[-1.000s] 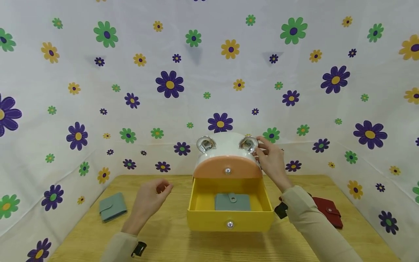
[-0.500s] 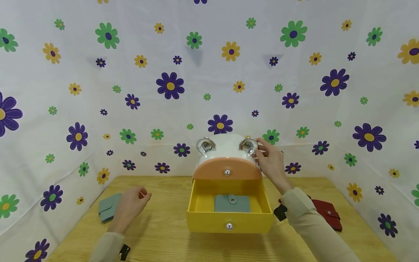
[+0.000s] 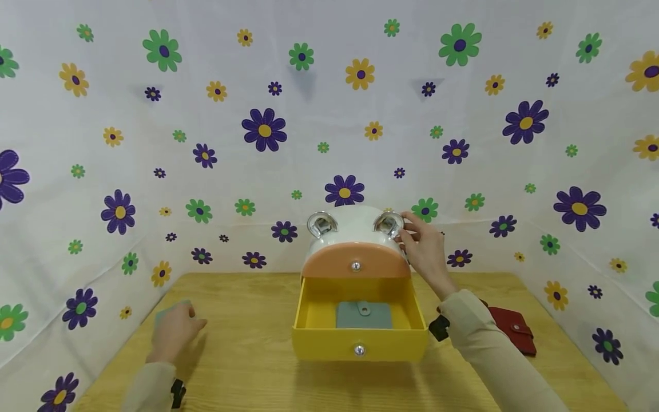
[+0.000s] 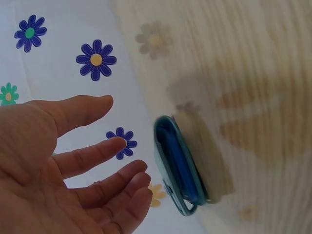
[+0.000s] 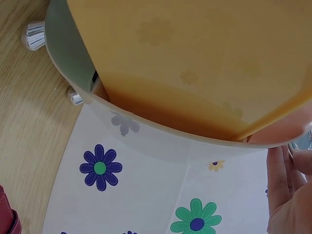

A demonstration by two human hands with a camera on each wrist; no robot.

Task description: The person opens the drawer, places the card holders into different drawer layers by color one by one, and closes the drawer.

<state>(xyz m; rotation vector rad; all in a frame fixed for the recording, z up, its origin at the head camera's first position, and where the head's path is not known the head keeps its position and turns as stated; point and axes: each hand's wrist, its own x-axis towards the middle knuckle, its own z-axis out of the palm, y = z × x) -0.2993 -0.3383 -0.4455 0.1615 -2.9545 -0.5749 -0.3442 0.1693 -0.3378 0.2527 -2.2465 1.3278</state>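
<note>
We see a teal wallet [image 4: 181, 168] lying on the left part of the wooden surface [image 3: 247, 320], mostly hidden by the left hand [image 3: 174, 333] in the head view; the left wrist view shows that hand's fingers spread apart just beside the wallet, a gap between; near centre, the right hand [image 3: 425, 247] grips the silver ear [image 3: 389, 223] on the right of a white cabinet [image 3: 356, 226], fingertips and thumb clamped on it; below an orange drawer front [image 3: 332, 260], a yellow drawer [image 3: 329, 345] stands out from the cabinet, a second wallet [image 3: 364, 316] inside; a red wallet [image 3: 515, 330] lies to the right, beside the right sleeve [image 3: 479, 335]; behind it all, we find a white cloth [image 3: 309, 149] printed with purple, green and yellow flowers.
</note>
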